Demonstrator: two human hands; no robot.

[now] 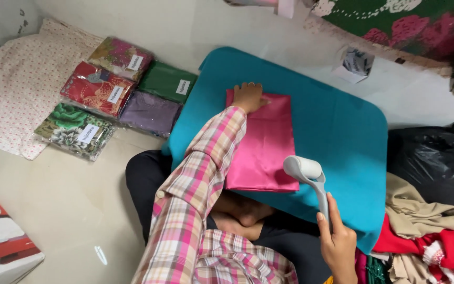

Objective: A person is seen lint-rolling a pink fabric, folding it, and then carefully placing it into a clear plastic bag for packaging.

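A folded pink satin cloth (pixel 266 144) lies on a teal padded board (pixel 337 126) across my lap. My left hand (pixel 249 97), in a pink plaid sleeve, presses flat on the cloth's far left corner. My right hand (pixel 337 242) grips the grey handle of a white lint roller (pixel 303 168), whose head hovers at the cloth's near right edge.
Several plastic-wrapped folded fabrics (pixel 114 87) lie on the floor at the left beside a floral cloth (pixel 17 89). A black bag (pixel 432 163) and a heap of red and beige clothes (pixel 426 231) sit at the right. A red-and-white box (pixel 1 236) stands near left.
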